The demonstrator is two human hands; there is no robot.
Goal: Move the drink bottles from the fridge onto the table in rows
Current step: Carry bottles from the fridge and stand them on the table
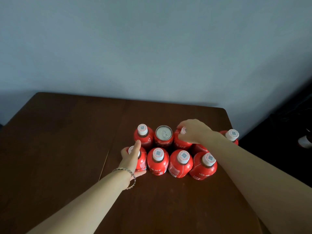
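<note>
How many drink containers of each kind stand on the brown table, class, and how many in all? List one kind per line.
Red bottles with white caps: 8, one mostly hidden behind the right forearm
Red cans with silver tops: 1
Total: 9

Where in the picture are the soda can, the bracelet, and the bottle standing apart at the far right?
soda can (163, 132): head view, on its silver top.
bracelet (130, 173): head view, on the band at the left wrist.
far-right bottle (232, 134): head view, on its white cap.
</note>
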